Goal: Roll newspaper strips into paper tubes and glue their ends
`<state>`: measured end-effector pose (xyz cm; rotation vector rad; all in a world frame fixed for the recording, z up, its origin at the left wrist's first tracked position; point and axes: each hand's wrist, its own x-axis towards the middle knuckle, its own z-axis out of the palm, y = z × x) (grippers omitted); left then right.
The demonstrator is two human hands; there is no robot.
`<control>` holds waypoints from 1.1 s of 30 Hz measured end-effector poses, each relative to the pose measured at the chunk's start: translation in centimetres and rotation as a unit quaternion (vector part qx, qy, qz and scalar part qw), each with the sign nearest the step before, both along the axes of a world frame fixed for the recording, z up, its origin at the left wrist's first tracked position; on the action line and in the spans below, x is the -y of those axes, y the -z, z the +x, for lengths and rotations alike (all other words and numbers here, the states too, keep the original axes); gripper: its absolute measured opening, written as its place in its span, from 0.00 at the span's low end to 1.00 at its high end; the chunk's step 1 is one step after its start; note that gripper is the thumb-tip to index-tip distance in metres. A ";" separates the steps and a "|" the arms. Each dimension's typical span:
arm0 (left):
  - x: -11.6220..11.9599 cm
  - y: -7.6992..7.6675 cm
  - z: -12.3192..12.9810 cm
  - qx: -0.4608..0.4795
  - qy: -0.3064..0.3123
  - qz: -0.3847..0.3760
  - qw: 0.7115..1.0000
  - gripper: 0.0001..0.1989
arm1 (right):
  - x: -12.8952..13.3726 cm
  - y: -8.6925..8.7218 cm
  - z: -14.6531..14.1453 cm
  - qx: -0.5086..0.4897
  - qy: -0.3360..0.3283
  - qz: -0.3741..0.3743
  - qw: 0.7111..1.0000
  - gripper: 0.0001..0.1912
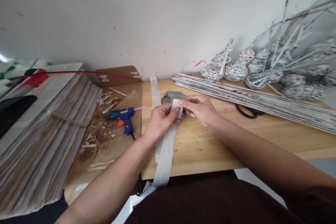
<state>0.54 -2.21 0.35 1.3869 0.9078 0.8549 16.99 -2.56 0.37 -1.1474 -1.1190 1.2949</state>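
Note:
Over the middle of the wooden table, my left hand (163, 120) and my right hand (201, 109) meet on a white paper strip (177, 107). My left fingers and thumb are closed around its end. At its upper right side, my right thumb and fingers pinch it. A long length of printed strip (165, 155) runs below my hands and over the table's front edge. Another newsprint strip (155, 91) lies flat beneath and beyond my left hand. Just behind the hands sits a grey object (172, 95), mostly covered, its kind unclear.
A blue glue gun (125, 117) lies on stained cardboard (105, 161) among paper scraps. At left rises a newspaper stack (47, 140). Thin rolled paper sticks (246, 99) cross the right side, over black-handled scissors (246, 111). Woven paper shapes (236, 70) stand by the wall.

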 end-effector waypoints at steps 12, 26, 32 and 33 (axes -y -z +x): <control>-0.2 0.3 -0.2 0.018 0.004 -0.027 0.999 0.17 | -0.1 -0.2 0.9 0.020 -0.066 0.005 0.998 0.15; -0.2 1.0 0.0 -0.014 0.012 0.016 1.000 0.13 | 0.0 -0.2 -0.1 -0.013 0.008 -0.015 1.000 0.19; -0.1 1.4 0.1 -0.050 -0.010 0.087 0.995 0.14 | 0.1 -0.2 -0.5 -0.006 0.025 0.001 1.000 0.21; -0.1 1.5 0.1 -0.052 -0.015 0.091 0.994 0.14 | 0.1 -0.1 -0.6 -0.006 0.026 0.002 1.000 0.21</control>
